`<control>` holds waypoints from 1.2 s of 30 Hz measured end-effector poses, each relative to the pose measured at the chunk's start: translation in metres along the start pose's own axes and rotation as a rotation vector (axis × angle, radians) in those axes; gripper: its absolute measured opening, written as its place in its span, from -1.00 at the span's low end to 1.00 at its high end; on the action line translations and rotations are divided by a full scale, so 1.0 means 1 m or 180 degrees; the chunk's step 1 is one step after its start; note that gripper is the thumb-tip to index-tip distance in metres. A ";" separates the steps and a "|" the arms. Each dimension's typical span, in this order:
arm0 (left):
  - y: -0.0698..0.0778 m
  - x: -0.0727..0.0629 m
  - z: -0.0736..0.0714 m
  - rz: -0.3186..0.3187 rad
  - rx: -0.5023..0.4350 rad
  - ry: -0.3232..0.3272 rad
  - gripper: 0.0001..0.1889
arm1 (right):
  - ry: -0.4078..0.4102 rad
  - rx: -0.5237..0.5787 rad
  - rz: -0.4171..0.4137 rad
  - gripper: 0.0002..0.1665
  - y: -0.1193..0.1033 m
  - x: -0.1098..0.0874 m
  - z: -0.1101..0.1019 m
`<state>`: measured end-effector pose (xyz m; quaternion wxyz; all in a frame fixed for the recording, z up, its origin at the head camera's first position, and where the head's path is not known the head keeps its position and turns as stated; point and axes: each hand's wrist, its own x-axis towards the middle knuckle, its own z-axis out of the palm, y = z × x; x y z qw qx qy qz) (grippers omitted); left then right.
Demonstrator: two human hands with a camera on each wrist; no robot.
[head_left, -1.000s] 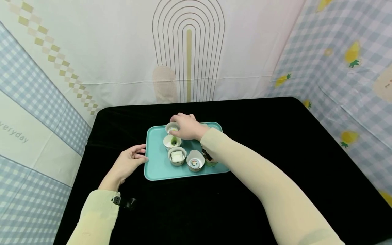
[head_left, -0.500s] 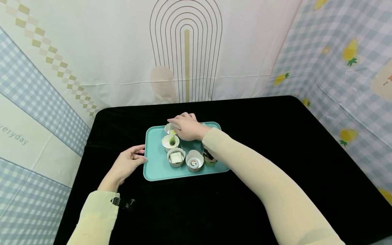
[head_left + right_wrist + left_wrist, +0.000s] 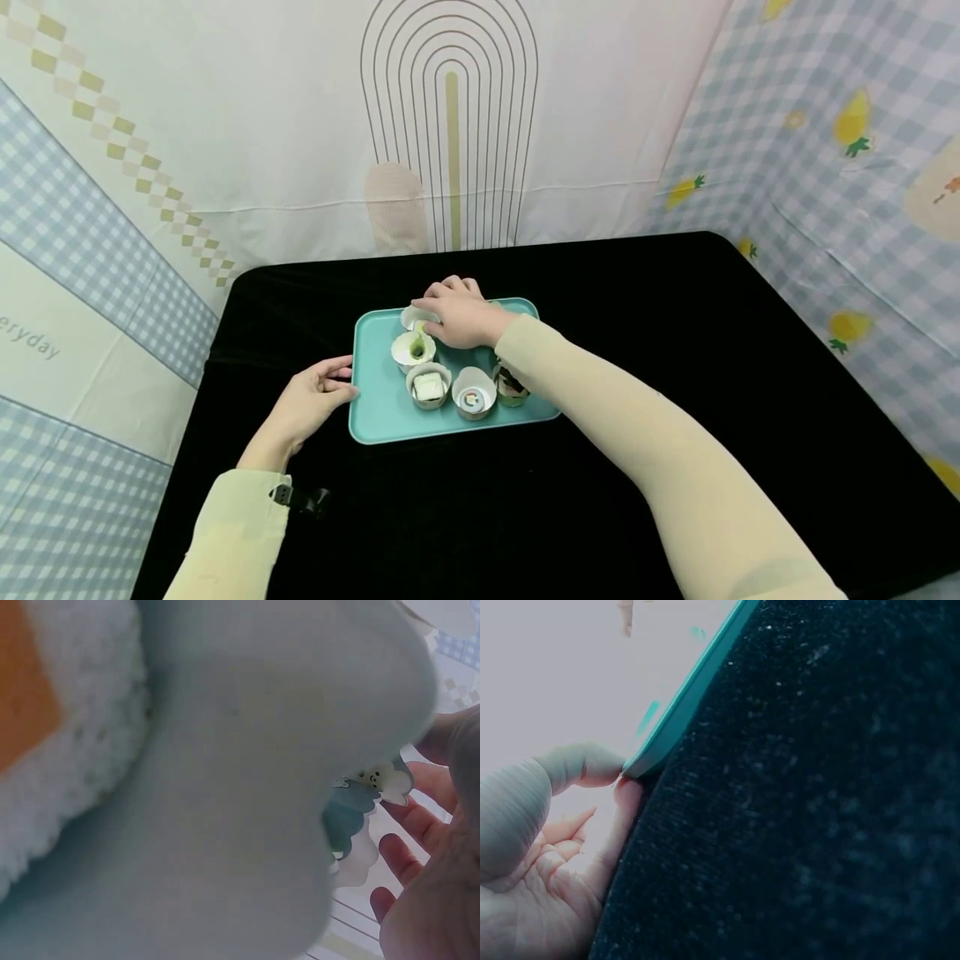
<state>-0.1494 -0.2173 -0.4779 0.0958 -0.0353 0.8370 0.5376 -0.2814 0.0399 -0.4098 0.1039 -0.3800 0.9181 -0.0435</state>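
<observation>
My left hand (image 3: 310, 402) pinches the left edge of a turquoise tray (image 3: 382, 417) between thumb and fingers; the left wrist view shows the tray rim (image 3: 694, 686) at the fingertips. My right hand (image 3: 465, 318) reaches over the tray and holds a scalloped paper baking cup (image 3: 413, 316) at the far left, thumb near a yellow-green piece inside. The right wrist view shows that cup's cloud print (image 3: 375, 778) by the fingers. Closer in stands a cup with a green rolled piece (image 3: 417, 347). Another cup has a white block (image 3: 428, 386).
A cup with a printed bottom (image 3: 473, 400) and one with a dark-wrapped piece (image 3: 510, 387) stand toward the tray's front right. My right sleeve (image 3: 592, 400) covers the tray's right part. Black cloth (image 3: 660, 292) covers the table; patterned curtains (image 3: 600, 100) enclose it.
The far cup and the green-roll cup have shifted slightly left with my right hand's small motion. The head view has turned a little; my left hand stays at the tray edge.
</observation>
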 end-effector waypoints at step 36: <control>-0.009 0.002 -0.004 -0.0076 0.0043 -0.0025 -0.38 | 0.0950 0.1138 0.0404 -0.37 0.050 -0.088 0.003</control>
